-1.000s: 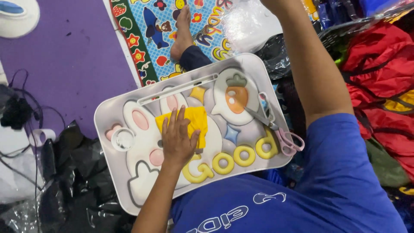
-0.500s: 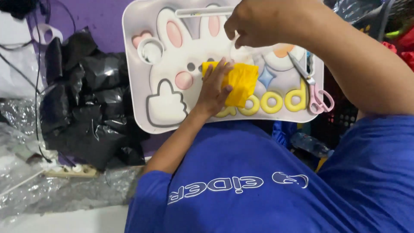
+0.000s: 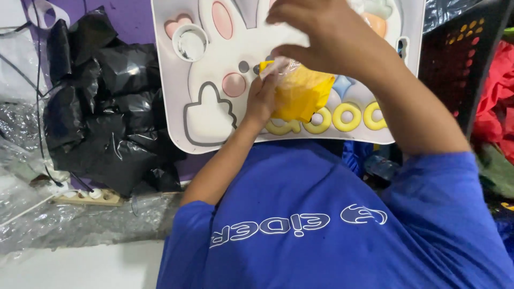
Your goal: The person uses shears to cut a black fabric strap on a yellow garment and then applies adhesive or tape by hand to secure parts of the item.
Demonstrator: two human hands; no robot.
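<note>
L hand gripped yellow cloth; R hand pinched its clear wrap, blurred; bunny tray top cut off.

Both hands on yellow cloth

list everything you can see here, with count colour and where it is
tray: 1, pale grey with a white rabbit and yellow ring letters, on the lap
yellow item: 1, yellow, in clear wrap, on the tray between both hands
black plastic bags: a heap, black, left of the tray
clear plastic sheet: 1, bottom left
power strip: 1, beige, under the bags
crate: 1, black, right
red cloth: red, far right
shirt: 1, blue
left hand: on the yellow item
right hand: pinching the wrap
</note>
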